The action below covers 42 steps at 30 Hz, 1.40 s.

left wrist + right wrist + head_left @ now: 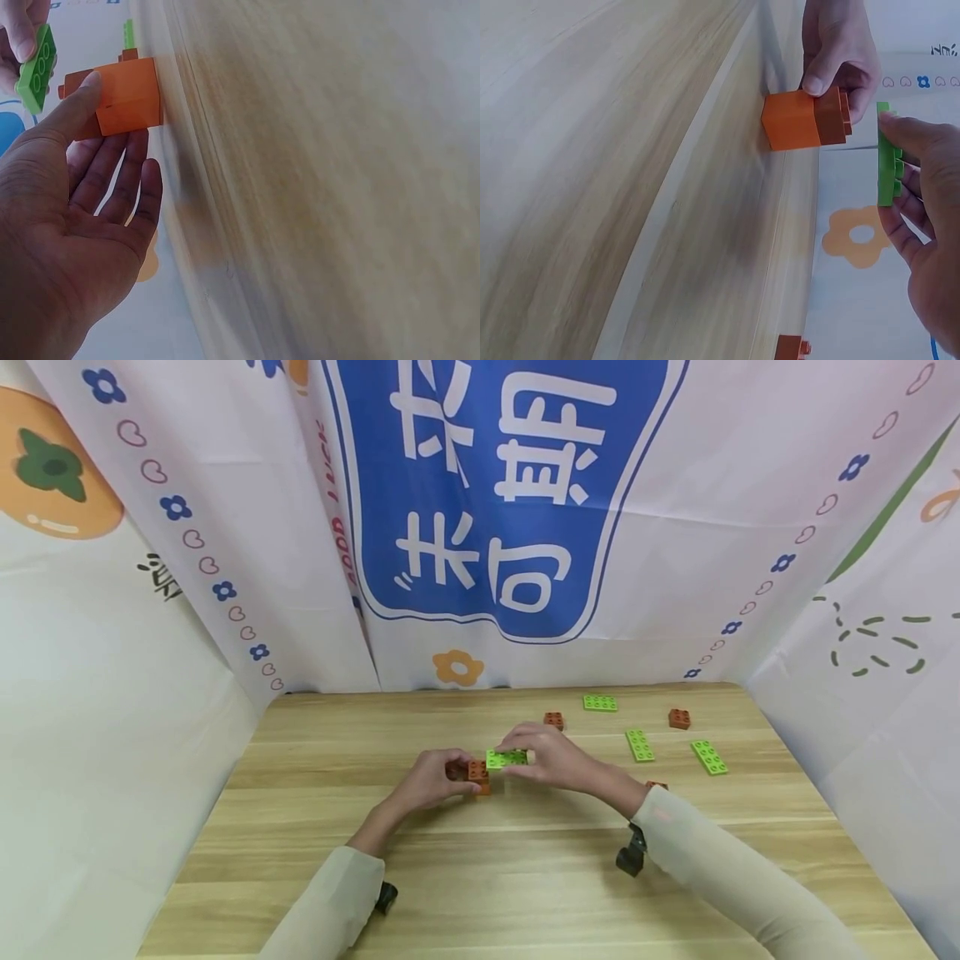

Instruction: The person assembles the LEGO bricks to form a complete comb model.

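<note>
Near the middle of the wooden table, my left hand (431, 778) grips a small stack between thumb and fingers: a reddish-brown toy building brick (831, 118) on top of a bright orange brick (791, 121). The orange brick stands at the tabletop, as the right wrist view shows. Just to the right, my right hand (553, 757) pinches a flat light-green brick (506, 760) by its edges, studs up. In the right wrist view the green brick is held a little above the brown brick's studs, with a gap between them.
Right of my right hand lie loose bricks: green ones (600, 702) (640, 745) (708, 757) and brown ones (553, 719) (679, 718). Another brown brick (657, 785) is partly hidden by the right forearm. Printed cloth (675, 610) hangs along the back and sides of the table (480, 893).
</note>
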Each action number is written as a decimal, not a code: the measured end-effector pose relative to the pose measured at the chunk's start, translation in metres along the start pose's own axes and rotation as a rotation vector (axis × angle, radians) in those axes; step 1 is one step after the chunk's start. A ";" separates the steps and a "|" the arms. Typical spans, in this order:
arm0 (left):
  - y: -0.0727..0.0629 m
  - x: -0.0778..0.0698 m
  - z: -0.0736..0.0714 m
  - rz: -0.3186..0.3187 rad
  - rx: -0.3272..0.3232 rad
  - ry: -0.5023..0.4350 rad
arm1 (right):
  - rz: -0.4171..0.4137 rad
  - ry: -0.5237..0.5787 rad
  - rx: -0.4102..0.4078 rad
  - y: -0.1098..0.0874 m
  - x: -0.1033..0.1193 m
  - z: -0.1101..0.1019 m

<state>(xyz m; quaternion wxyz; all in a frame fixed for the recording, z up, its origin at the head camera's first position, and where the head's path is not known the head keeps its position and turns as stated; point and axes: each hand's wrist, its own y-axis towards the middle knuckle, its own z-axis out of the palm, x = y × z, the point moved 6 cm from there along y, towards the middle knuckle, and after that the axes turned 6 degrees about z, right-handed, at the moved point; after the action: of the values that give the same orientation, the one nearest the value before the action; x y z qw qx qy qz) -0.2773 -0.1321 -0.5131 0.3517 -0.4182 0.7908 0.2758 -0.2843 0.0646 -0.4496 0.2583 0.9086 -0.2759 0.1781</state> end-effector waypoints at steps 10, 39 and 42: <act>0.000 0.002 0.001 0.017 0.014 -0.019 | 0.021 0.010 0.011 0.009 0.003 0.013; 0.000 0.000 0.000 -0.002 0.002 -0.006 | 0.069 -0.019 0.077 0.019 0.006 0.030; 0.000 0.001 0.000 -0.009 0.000 -0.011 | 0.067 -0.022 0.092 0.020 0.007 0.030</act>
<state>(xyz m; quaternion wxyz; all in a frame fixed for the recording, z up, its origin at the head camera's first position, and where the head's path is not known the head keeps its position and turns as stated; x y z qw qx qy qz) -0.2778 -0.1321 -0.5139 0.3574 -0.4200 0.7871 0.2765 -0.2851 0.0304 -0.4632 0.2072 0.9115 -0.3007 0.1892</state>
